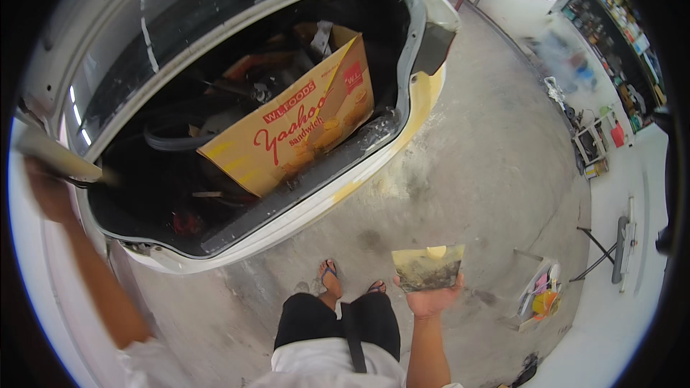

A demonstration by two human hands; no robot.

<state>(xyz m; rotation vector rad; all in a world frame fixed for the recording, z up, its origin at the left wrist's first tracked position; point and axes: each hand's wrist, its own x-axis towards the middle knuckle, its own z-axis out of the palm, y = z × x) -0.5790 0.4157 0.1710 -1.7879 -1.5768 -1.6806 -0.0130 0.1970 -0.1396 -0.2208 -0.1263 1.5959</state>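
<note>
My left hand [49, 190] is at the left rear corner of a white car, by the edge of the open trunk. Motion smears its fingers, so whether it holds anything does not show. Low over the floor, my right hand [429, 302] grips a flat putty board [429, 269] from beneath, with fingers at its sides. The board's face is yellowish with dark grey smears, and a pale yellow dab sits on its far edge. Yellowish patches mark the white rear edge [345, 190] of the car at the right corner.
A printed cardboard box [302, 118] tilts inside the trunk among dark loose items. The raised trunk lid [144, 36] is overhead. To the right stand a bin of bright items [540, 294], a folding stand [619, 251], a small rack [593, 140] and crowded shelves [611, 50].
</note>
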